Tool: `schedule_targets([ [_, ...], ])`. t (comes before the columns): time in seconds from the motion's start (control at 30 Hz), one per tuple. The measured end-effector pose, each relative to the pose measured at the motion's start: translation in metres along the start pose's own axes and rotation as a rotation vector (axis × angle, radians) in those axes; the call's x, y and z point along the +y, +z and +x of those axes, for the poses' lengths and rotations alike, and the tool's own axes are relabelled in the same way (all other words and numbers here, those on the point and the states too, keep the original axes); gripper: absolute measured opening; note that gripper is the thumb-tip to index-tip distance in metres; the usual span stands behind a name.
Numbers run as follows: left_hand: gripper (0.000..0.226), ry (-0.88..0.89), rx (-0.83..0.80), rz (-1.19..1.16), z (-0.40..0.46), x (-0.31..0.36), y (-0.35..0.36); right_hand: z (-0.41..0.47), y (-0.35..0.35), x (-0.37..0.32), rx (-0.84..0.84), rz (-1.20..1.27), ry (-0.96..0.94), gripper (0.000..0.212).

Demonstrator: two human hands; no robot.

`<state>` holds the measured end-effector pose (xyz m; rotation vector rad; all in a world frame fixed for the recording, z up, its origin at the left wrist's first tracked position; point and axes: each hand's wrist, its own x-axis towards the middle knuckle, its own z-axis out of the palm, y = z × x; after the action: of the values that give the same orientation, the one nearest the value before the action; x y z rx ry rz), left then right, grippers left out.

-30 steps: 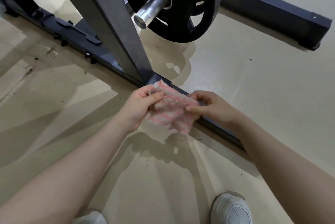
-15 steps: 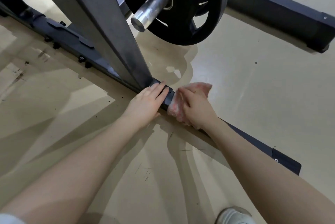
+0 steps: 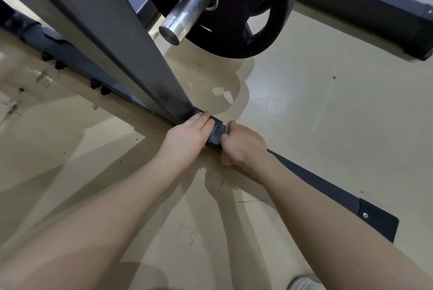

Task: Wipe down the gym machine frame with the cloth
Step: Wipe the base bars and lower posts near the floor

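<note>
- Head view: the person's left hand point(image 3: 187, 136) is lying flat, fingers straight and together, palm down on the dark grey steel base rail of the gym machine frame point(image 3: 314, 181), just below where the slanted grey upright post point(image 3: 112, 38) meets it.
- The left forearm is reaching in from the lower left, fully extended toward the rail.
- The right hand point(image 3: 242, 146) is sitting just beside the left, knuckles up, with its fingers curled over the rail.
- A small pale edge of the cloth point(image 3: 226, 129) is peeking out at the right hand's fingertips; the rest is hidden beneath that hand, so it appears to be grasping the cloth against the rail.
- The two hands are close but apart, with a short stretch of bare rail showing between them.
- The right forearm is coming in from the lower right, lying along and above the rail.
- A black round weight plate point(image 3: 248, 3) is hanging on a silver steel sleeve point(image 3: 185, 17) above the hands, over the beige floor point(image 3: 328, 113).
- No readable writing or brand is showing on the frame or plate.
</note>
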<state>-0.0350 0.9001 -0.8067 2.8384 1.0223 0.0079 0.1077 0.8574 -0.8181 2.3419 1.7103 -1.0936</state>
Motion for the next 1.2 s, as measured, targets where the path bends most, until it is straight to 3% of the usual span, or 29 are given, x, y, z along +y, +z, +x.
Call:
schedule_targets([
  [0.1,0.057,-0.008,-0.026,-0.041,-0.002,-0.001,0.001,0.001,0.014,-0.002,0.198,-0.042,-0.151,0.029],
  [0.17,0.061,0.004,-0.039,-0.046,-0.002,0.0,0.0,-0.025,0.016,0.03,0.278,-0.294,-0.206,0.034],
  [0.27,0.06,-0.005,-0.036,-0.006,-0.002,0.002,-0.004,-0.056,0.013,0.072,0.358,-0.702,-0.133,0.031],
  [0.37,0.059,-0.042,-0.054,-0.037,-0.005,0.004,-0.002,-0.04,0.017,0.049,0.139,-0.53,-0.021,0.045],
  [0.43,0.056,-0.071,-0.073,-0.068,-0.005,0.003,0.001,-0.023,0.026,0.022,0.187,-0.359,-0.041,0.055],
  [0.53,0.054,-0.108,-0.104,-0.09,-0.005,-0.002,0.008,-0.029,0.036,0.016,0.26,-0.384,-0.144,0.073],
  [0.63,0.057,-0.099,-0.132,-0.118,-0.004,-0.008,0.009,-0.051,0.046,0.045,0.532,-0.466,-0.174,0.064],
  [0.7,0.058,-0.084,-0.132,-0.103,-0.005,-0.01,0.011,-0.051,0.053,0.041,0.655,-0.503,-0.099,0.055],
  [0.83,0.058,-0.067,-0.13,-0.076,-0.005,-0.012,0.017,-0.022,0.048,-0.01,0.56,-0.429,-0.014,0.054],
  [0.93,0.054,-0.073,-0.113,-0.08,-0.003,-0.012,0.016,-0.017,0.04,0.001,0.402,-0.25,-0.051,0.055],
  [1.07,0.052,-0.054,-0.104,-0.134,-0.003,-0.012,0.016,-0.04,0.038,0.033,0.419,-0.325,0.136,0.071],
  [1.2,0.049,-0.017,-0.043,-0.039,-0.005,-0.012,0.019,-0.005,0.046,-0.006,0.448,-0.299,0.097,0.053],
])
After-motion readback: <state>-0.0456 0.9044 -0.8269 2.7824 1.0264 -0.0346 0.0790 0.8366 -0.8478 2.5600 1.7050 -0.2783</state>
